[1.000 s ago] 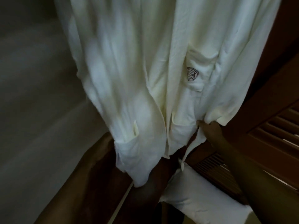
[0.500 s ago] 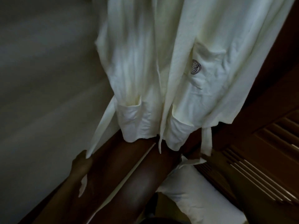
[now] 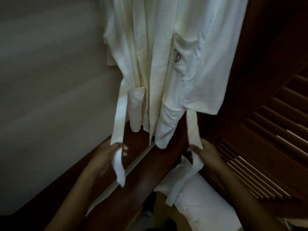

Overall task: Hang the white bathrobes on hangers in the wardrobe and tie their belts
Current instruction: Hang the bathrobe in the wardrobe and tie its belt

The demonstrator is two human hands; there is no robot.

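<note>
One white bathrobe (image 3: 166, 64), already hung in wardrobe (image 3: 275, 47); hanger out of view. Its belt (image 3: 119, 114) untied: left hand (image 3: 106, 157) pinches left end, right hand (image 3: 208, 154) pinches right end, ends held apart. Outstanding: the knot.

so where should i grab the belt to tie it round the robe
Probably by its two hanging ends, above the loose tails, as the left hand and right hand hold the belt now. Come from the outer sides, pinching across the flat strip: the bathrobe hangs between them.
</note>
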